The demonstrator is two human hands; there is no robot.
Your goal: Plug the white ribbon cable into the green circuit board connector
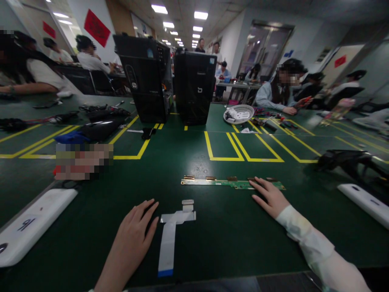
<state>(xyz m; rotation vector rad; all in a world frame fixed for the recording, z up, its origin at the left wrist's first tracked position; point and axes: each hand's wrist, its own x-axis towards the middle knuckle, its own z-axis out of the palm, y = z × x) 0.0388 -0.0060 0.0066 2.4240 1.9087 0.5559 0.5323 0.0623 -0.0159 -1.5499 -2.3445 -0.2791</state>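
While the left hand (pixel 133 231) is lying flat and released just left of the ribbon cable (pixel 170 239), the right hand (pixel 269 198), also released, is touching the board (pixel 231 182), whose long axis is running left-right across the counter (pixel 212 227).

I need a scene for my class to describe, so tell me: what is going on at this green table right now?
A person sits at a green table with both hands flat on it. The left hand rests beside a white flat ribbon cable, close to it. The right hand lies on the end of a long, narrow green circuit strip. Two black computer towers stand further back, and other people work at neighbouring tables.
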